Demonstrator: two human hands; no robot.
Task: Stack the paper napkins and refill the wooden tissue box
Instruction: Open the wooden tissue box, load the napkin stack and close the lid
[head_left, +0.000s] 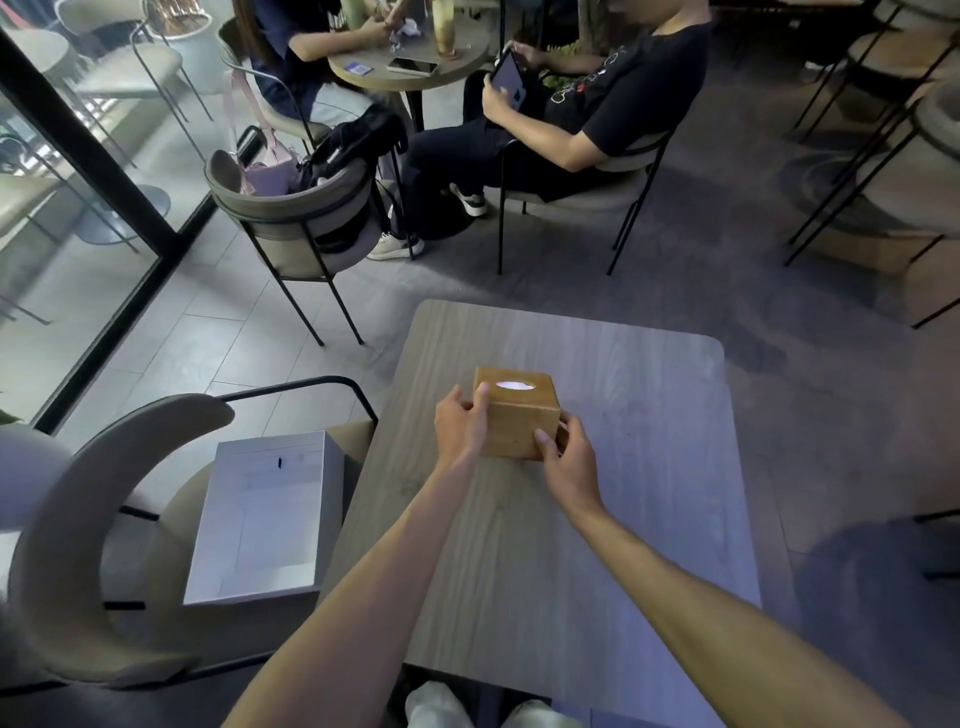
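A wooden tissue box (519, 415) stands upright on the wooden table (649, 467), a little beyond its middle. White paper napkin (515, 385) shows through the oval slot in its top. My left hand (462, 423) grips the box's left side, with the thumb on the top edge. My right hand (563, 457) holds the near right corner, thumb against the front face. No loose napkins are in view.
A white cardboard box (270, 514) lies on the seat of the curved-back chair (88, 545) left of the table. Beyond stand another chair (296, 218) with bags and a round table with two seated people. A glass wall runs along the left.
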